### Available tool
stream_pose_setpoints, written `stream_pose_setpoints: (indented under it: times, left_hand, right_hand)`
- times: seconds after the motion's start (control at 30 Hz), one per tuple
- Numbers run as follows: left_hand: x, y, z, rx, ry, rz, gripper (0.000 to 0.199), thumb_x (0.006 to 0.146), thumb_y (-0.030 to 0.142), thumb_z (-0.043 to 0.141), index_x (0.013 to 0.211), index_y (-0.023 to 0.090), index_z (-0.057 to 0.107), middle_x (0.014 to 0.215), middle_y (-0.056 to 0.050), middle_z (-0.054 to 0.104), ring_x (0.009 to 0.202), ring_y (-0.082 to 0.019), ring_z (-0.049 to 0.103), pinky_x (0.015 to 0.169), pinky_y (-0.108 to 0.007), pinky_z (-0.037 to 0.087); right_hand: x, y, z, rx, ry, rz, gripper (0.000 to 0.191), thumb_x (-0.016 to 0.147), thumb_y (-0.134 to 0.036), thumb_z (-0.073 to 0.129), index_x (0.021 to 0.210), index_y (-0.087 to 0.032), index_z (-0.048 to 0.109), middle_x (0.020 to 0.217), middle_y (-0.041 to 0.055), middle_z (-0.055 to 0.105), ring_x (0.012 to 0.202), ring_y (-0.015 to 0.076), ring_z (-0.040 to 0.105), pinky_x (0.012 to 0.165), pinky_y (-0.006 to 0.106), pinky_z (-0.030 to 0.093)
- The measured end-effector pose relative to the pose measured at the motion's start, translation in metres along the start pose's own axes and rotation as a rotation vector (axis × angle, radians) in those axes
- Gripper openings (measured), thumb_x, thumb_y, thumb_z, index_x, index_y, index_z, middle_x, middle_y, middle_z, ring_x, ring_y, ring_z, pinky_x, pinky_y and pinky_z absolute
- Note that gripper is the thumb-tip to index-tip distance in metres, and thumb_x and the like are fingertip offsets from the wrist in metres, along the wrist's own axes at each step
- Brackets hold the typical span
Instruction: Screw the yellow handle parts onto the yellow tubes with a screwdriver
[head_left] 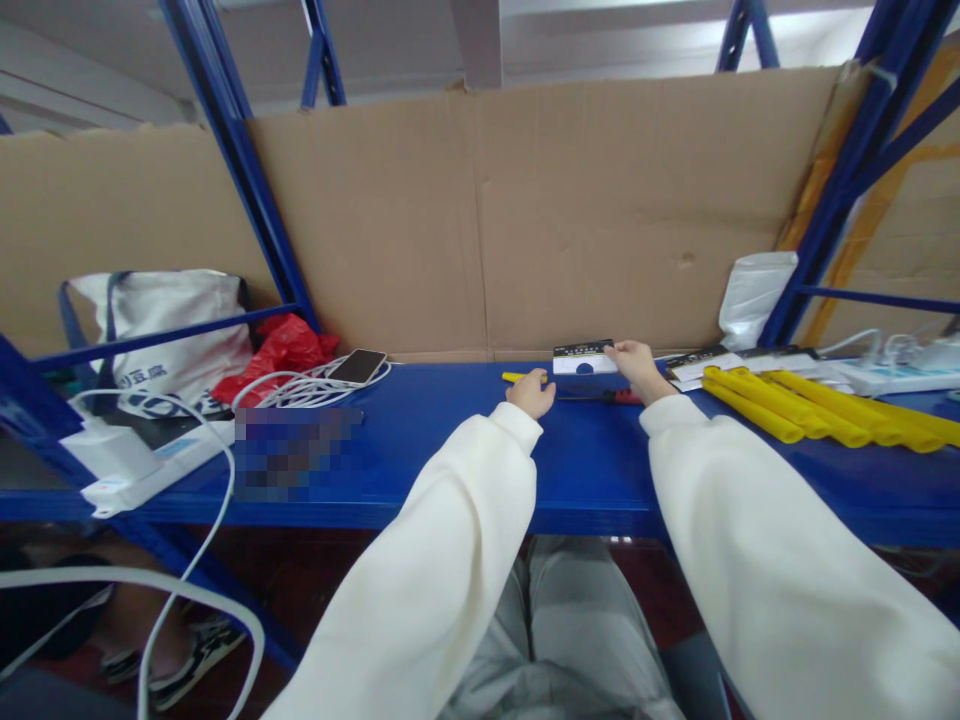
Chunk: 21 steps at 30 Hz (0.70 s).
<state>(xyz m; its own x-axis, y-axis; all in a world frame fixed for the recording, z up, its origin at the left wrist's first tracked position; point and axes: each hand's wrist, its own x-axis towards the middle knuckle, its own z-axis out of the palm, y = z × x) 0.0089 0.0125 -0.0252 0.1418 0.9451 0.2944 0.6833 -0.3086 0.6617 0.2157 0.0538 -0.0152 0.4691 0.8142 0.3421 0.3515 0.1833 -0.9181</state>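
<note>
My left hand (532, 393) is closed around a small yellow piece (513, 377), whose end sticks out to the left above the blue table (450, 440). My right hand (637, 364) pinches the right end of a black and white card (583, 359). Below the card, a thin dark tool with a red handle (627, 397) lies on the table, close to my right hand. To the right are several yellow tubes (795, 405) side by side, with more black and white cards (705, 365) behind them.
At the left lie a phone (359, 367), coiled white cables (300, 390), a red plastic bag (277, 352), a white tote bag (165, 320) and a power strip (157, 475). Cardboard (480, 230) stands behind the table. Another person's legs (150, 610) show at lower left.
</note>
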Motion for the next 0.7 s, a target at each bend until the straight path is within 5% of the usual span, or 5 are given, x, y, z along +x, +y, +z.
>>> stream_pose_setpoints:
  times: [0.27,0.37,0.5,0.7]
  left_hand:
    - [0.021,-0.01,0.008,-0.622,0.206,-0.062,0.005,0.086,0.018,0.072,0.084,0.016,0.068,0.085,-0.008,0.077,0.088,-0.021,0.074,0.091,-0.034,0.056]
    - [0.021,-0.007,0.003,-0.746,0.202,-0.17,0.023,0.078,0.004,0.071,0.063,0.017,0.059,0.064,-0.002,0.068,0.072,-0.016,0.071,0.085,-0.031,0.058]
    - [0.015,0.003,-0.008,-0.958,0.28,-0.31,0.027,0.077,-0.002,0.064,0.06,0.017,0.054,0.053,0.003,0.059,0.054,-0.01,0.062,0.074,-0.029,0.06]
    - [0.007,0.009,-0.019,-1.123,0.348,-0.419,0.031,0.085,-0.005,0.054,0.062,0.016,0.05,0.053,0.003,0.055,0.045,-0.005,0.055,0.063,-0.022,0.056]
  right_hand:
    - [-0.016,-0.016,0.013,0.182,-0.097,-0.102,0.03,0.078,-0.031,0.077,0.065,-0.021,0.052,0.056,-0.0046,0.051,0.053,0.0103,0.042,0.053,0.023,0.037]
    - [-0.02,-0.016,0.013,0.176,-0.12,-0.143,0.034,0.078,-0.038,0.077,0.062,-0.021,0.052,0.056,-0.0044,0.05,0.054,0.0103,0.041,0.053,0.024,0.035]
    - [-0.023,-0.016,0.011,0.093,-0.16,-0.279,0.047,0.075,-0.056,0.078,0.056,-0.021,0.053,0.055,-0.0028,0.049,0.059,0.0127,0.046,0.058,0.027,0.039]
    - [-0.033,-0.018,0.011,0.077,-0.376,-0.268,0.046,0.062,-0.061,0.085,0.07,-0.019,0.069,0.071,0.0038,0.069,0.07,0.017,0.057,0.069,0.03,0.048]
